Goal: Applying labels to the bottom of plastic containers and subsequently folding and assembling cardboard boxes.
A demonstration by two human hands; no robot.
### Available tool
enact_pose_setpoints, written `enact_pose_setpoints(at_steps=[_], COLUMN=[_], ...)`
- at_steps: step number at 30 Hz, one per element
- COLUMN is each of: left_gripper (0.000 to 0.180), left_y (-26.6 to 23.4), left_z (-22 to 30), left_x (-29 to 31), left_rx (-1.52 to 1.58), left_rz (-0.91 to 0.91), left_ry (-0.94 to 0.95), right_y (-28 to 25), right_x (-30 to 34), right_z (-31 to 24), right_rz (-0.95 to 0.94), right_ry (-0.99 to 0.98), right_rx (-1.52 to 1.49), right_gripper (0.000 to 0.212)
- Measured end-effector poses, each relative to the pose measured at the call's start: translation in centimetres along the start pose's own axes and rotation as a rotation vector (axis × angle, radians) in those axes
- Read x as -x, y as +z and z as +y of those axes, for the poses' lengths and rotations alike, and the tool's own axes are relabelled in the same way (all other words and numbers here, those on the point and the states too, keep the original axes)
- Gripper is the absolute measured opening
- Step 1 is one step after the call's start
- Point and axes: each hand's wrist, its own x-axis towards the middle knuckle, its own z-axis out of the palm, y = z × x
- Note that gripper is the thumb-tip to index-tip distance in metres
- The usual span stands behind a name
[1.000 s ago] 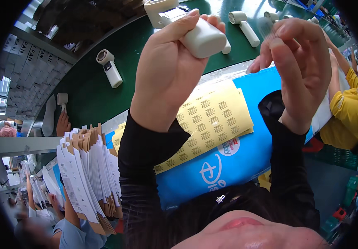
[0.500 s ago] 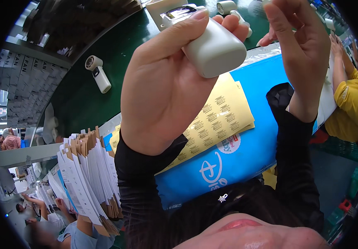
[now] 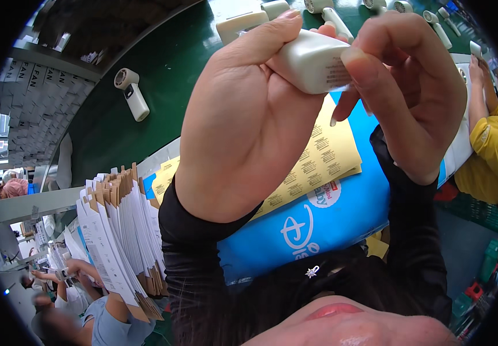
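Observation:
My left hand point(image 3: 243, 127) is wrapped round a white handheld fan point(image 3: 304, 63), its rounded end turned toward my right hand. The fan's far part is hidden by my fingers. At that rounded end, my right hand point(image 3: 413, 86) pinches the edge of a small clear label point(image 3: 338, 70) with dark print, which lies against the white surface. Below both hands, sheets of yellow label backing point(image 3: 324, 153) with rows of printed labels rest on a blue printed bag point(image 3: 272, 242).
Another white fan point(image 3: 132, 95) lies on the green table point(image 3: 102, 130) at left, and several more stand along the far side. A stack of flat white cartons point(image 3: 119, 230) is at lower left. A person in a yellow sleeve point(image 3: 491, 144) works at right; another person in blue point(image 3: 113, 326) is at lower left.
My right hand has come down and left to the fan and now presses the label against it. The fan has tilted in my left hand, turning its rounded end to the right.

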Motion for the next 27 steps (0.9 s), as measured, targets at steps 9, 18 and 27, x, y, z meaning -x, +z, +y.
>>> enact_pose_setpoints(at_steps=[9,18,27], left_gripper=[0.024,0.024,0.024], left_y=[-0.37,-0.45,-0.44], left_z=[-0.07,-0.32,-0.35], left_x=[-0.10,-0.12,-0.09], left_rx=[-0.002,-0.008,-0.017], left_rz=[0.010,0.024,0.034], left_ry=[-0.007,-0.012,-0.014], right_y=[0.14,0.10,1.01], right_x=[-0.06,-0.01,-0.10], right_z=[0.28,0.09,-0.18], right_rz=[-0.033,-0.035,0.093], right_ry=[-0.046,-0.007,0.065], right_rx=[0.052,0.030,-0.023], right_gripper=[0.018,0.019,0.015])
